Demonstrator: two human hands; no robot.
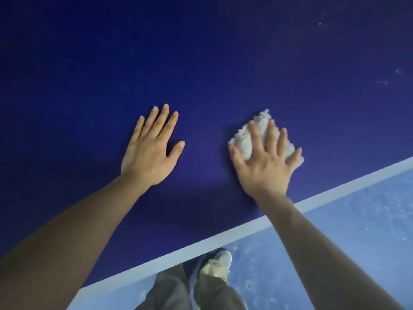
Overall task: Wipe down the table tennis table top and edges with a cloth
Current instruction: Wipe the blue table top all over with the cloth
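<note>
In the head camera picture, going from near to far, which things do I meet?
Shoe → white edge line → right hand → cloth → far blue table top.

Floor: pale blue hard surface (357, 231), visible only in the lower right, below the near edge of the furniture. It's mottled with lighter, whitish blotches and small ring-shaped marks. Light is dim and cool, with a blue cast overall. A soft dark shadow falls on the floor at bottom centre. No walls or windows in view; the head camera looks steeply down.
</note>
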